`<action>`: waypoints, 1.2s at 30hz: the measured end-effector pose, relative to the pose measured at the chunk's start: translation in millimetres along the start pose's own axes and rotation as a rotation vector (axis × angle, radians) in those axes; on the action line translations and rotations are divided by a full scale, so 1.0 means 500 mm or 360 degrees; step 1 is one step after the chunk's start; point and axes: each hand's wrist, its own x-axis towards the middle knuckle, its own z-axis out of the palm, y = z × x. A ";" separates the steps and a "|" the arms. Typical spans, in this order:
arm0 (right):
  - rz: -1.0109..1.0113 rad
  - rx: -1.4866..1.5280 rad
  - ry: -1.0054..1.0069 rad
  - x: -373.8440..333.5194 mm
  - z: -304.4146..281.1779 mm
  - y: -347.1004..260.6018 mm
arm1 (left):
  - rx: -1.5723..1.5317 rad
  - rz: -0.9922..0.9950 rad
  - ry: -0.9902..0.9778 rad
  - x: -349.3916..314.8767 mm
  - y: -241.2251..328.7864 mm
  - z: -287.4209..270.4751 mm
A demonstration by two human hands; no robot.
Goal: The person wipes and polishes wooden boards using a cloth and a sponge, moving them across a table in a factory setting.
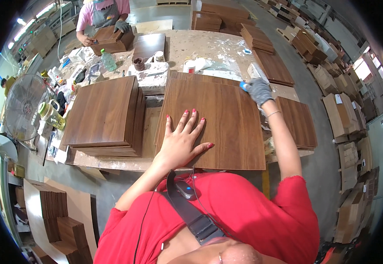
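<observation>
My bare left hand (183,137) lies flat with spread fingers on a brown wood-grain panel (231,132) right in front of me. At that panel's far right corner is my right hand (259,91), in a grey glove. Its fingers are closed round a small blue object (243,86) that touches or nearly touches the panel's edge; most of it is hidden by the glove. Beneath the panel, another wood-grain panel shows along the far edge. Left of it stands a tall stack of similar panels (101,112).
More panels (297,121) lie at the right, with others (272,66) beyond. A white-smeared block (152,75) carries a brown jar (139,64). Bottles (108,60) and clutter crowd the table's left, near a fan (23,105). Across the table, a person (105,15) handles a brown stack.
</observation>
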 end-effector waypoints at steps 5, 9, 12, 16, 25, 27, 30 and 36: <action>0.0227 0.0068 -0.0065 0.016 -0.036 0.057 | -0.0012 -0.0018 -0.0032 0.000 0.003 -0.003; -0.0042 0.0080 0.0032 0.033 0.017 0.003 | 0.0016 -0.0021 -0.0059 0.002 0.002 -0.011; -0.0038 0.0092 -0.0016 0.014 0.020 0.000 | 0.0028 -0.0048 -0.0071 0.001 0.003 -0.010; 0.0211 0.0096 -0.0076 -0.034 -0.059 0.025 | 0.0024 -0.0044 -0.0067 0.001 0.004 -0.009; 0.0393 0.0945 0.0090 -0.028 0.030 0.126 | 0.0048 -0.0040 -0.0091 0.005 0.010 -0.011; 0.0435 0.1015 -0.0005 -0.023 0.047 0.132 | 0.0048 -0.0053 -0.0093 0.003 0.008 -0.011; 0.0526 0.1169 0.0120 -0.041 0.056 0.167 | 0.0017 -0.0047 -0.0087 0.004 0.007 -0.012; 0.0319 0.1652 0.0102 -0.069 0.084 0.165 | -0.0026 -0.0068 -0.0105 0.001 0.011 -0.020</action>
